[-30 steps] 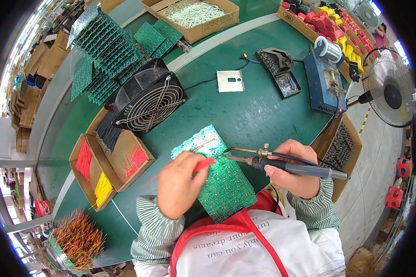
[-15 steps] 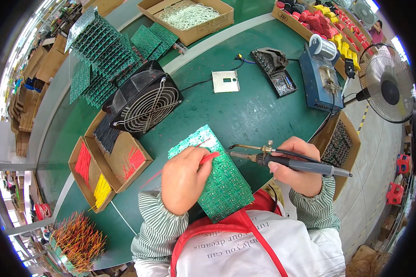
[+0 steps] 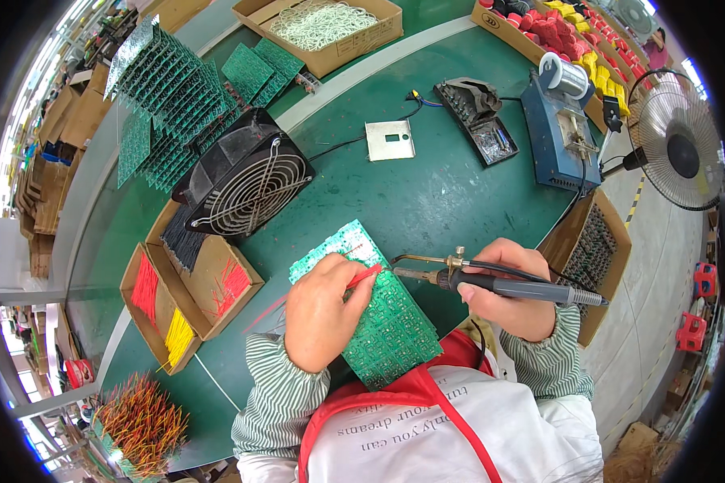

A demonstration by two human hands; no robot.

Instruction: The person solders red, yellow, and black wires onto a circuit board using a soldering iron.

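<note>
A green circuit board panel lies tilted at the table's near edge, in front of my apron. Over its left side, my left hand pinches several red wires, whose ends rest at the board's upper right part. Their long ends trail out to the left behind the hand. My right hand is closed around a grey-handled soldering iron with a thin brass feed tube above it. The iron's tip and the tube's end meet at the board's right edge, close beside the wire ends.
Left are cardboard trays of red, yellow and black wires, and a black box fan. Behind stand stacked circuit boards. A blue solder feeder with a spool stands right, near a cardboard box and a round fan.
My right hand has shifted slightly left, bringing the iron's tip from just off the board up to the wire ends. My left hand keeps its pinch on the red wires.
</note>
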